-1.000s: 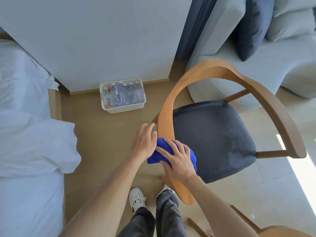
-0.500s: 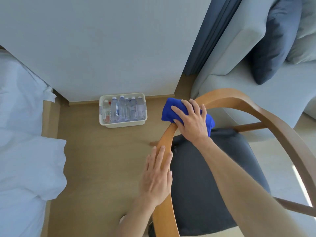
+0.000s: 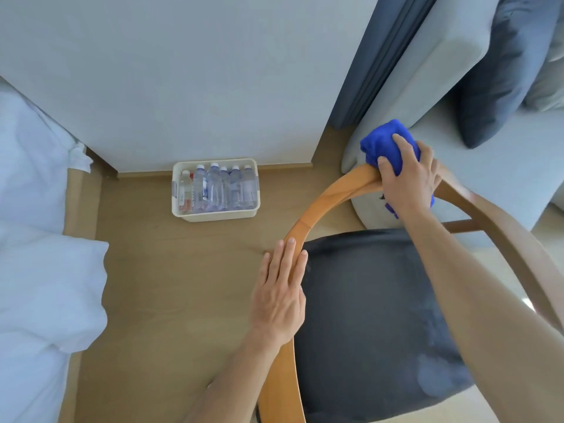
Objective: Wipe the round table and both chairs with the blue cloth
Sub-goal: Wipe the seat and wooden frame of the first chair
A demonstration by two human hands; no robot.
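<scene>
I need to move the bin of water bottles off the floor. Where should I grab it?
Probably by its two short end walls, one hand on each, coming from above. The white bin sits upright and open-topped with bottles packed inside; its left end seems to have a handle, and its back is close to the wall.

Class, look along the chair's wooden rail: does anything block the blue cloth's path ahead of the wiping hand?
Nothing visible does. The right hand presses the blue cloth on the chair rail; the rail beyond it runs bare.
</scene>
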